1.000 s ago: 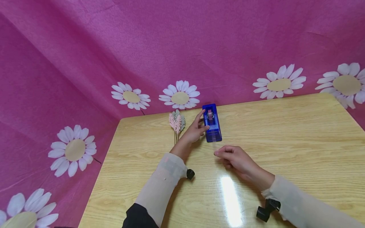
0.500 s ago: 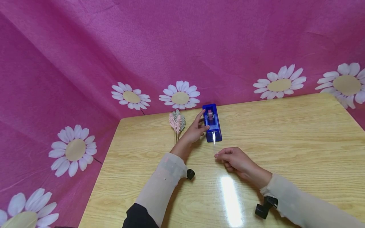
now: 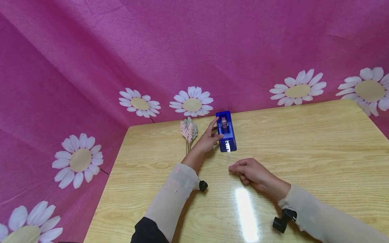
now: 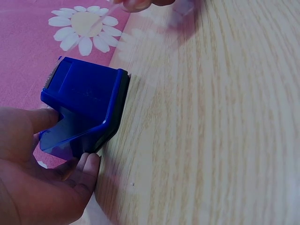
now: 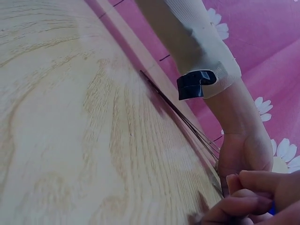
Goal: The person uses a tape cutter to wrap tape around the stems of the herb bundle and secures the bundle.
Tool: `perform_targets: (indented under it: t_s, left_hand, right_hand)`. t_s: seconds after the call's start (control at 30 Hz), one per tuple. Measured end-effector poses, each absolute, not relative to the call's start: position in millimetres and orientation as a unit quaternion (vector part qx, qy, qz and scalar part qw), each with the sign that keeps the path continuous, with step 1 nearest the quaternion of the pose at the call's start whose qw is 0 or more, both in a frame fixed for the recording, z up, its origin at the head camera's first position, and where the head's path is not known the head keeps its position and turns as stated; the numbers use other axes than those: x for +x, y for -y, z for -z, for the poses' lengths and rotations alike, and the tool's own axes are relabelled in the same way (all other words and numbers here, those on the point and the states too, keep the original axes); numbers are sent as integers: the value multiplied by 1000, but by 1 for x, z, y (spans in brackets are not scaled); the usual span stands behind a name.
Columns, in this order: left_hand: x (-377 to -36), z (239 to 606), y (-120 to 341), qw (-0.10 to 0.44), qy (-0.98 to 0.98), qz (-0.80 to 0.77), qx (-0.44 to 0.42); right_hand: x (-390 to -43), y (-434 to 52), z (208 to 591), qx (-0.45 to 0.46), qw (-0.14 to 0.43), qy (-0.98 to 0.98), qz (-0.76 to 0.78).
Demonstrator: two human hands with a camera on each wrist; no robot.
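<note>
A blue tape dispenser [image 3: 232, 135] lies lengthwise near the table's back edge, its roll of tape [image 3: 224, 123] inside. My left hand [image 3: 206, 140] holds its left side; the left wrist view shows the thumb [image 4: 46, 119] against the body and fingertips low at the base. From the dispenser's near end a clear strip of tape [image 3: 229, 158] runs toward me. Its free end is pinched between thumb and forefinger of my right hand [image 3: 252, 171], in front of the dispenser. In the right wrist view, the curled right fingers [image 5: 239, 206] largely hide the dispenser.
Pink and grey-green artificial flower sprigs [image 3: 189, 130] lie left of the dispenser, close to my left wrist; their thin stems [image 5: 180, 110] show in the right wrist view. Behind the wooden table [image 3: 319, 141] hangs a magenta cloth [image 3: 231, 50] printed with daisies.
My right hand has drawn slightly toward me, and the stretch of tape between it and the dispenser is longer and shinier. The left hand and dispenser have stayed in place.
</note>
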State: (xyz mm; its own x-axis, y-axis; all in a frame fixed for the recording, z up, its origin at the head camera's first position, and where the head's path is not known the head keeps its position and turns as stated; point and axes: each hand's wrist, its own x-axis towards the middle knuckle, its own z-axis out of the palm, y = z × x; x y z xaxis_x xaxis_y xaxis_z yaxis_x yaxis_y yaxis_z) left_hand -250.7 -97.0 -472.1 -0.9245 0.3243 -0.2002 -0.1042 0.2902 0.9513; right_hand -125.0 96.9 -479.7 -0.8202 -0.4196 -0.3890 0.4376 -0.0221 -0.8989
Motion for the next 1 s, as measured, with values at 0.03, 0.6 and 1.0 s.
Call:
perform_targets:
  t_s: [0.03, 0.6, 1.0]
  left_hand:
    - [-251, 472, 97, 180, -783, -591, 70]
    - [-251, 473, 97, 189, -774, -600, 75]
    - [-253, 475, 98, 189, -769, -607, 76]
  right_hand:
    - [-124, -97, 479, 5, 302, -631, 714]
    - [-124, -104, 473, -24, 327, -652, 684]
    - [-159, -117, 467, 22, 239, -678, 695]
